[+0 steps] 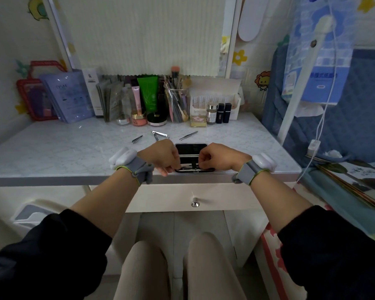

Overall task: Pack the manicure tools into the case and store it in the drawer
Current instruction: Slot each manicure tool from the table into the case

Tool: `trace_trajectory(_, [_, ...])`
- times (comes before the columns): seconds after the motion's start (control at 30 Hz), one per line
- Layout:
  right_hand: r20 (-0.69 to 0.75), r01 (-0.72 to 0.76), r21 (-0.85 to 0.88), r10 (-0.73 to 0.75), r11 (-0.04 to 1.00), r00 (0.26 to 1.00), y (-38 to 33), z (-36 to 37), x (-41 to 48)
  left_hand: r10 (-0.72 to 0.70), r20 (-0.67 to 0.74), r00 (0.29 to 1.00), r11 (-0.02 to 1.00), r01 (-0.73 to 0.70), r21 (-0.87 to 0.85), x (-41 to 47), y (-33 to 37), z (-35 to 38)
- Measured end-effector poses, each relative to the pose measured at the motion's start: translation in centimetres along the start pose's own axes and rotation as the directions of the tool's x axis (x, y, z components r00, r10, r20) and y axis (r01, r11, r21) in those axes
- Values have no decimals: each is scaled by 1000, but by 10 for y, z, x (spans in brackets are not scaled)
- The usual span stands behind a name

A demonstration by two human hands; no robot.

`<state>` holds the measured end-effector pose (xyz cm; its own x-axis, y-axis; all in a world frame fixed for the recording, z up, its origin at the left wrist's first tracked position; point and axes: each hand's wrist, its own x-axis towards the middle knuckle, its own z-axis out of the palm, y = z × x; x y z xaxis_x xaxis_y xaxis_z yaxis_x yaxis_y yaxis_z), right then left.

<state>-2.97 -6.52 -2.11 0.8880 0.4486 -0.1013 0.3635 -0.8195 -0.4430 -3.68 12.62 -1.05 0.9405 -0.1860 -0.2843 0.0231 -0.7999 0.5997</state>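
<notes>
Behind and left of the open case [192, 148] on the bench [52, 152] lies a small nail clipper [137, 139], and the left hand [164, 156] curls its fingers onto the case's near left corner, gripping it. Behind the case lie a larger clipper [159, 135] and tweezers [188, 135]. The right hand [217, 158] is curled over the case's middle; whether it pinches anything I cannot tell, and the closed drawer [225, 198] sits just below.

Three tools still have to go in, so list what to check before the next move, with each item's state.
1. Case open: ok.
2. Small clipper, large clipper, tweezers packed: not ok, loose on the table.
3. Left hand grips the case's near edge: ok.
4. Right hand free to reach: cannot tell, fingers curled over the case.
5. Drawer open: not ok, shut.
</notes>
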Motion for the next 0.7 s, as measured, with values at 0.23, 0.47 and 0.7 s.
trace_trajectory(0.23, [33,-5,-53,7,999,999,-2,-1,-1,201,-47,978,846,-149,512,0,12,8])
trace_trajectory(0.47, [49,-3,-113,9,994,999,-1,-3,0,230,34,973,786,-206,582,6,10,7])
trace_trajectory(0.7, [63,1,-126,7,992,998,1,-7,-2,269,30,963,830,-248,500,8,11,9])
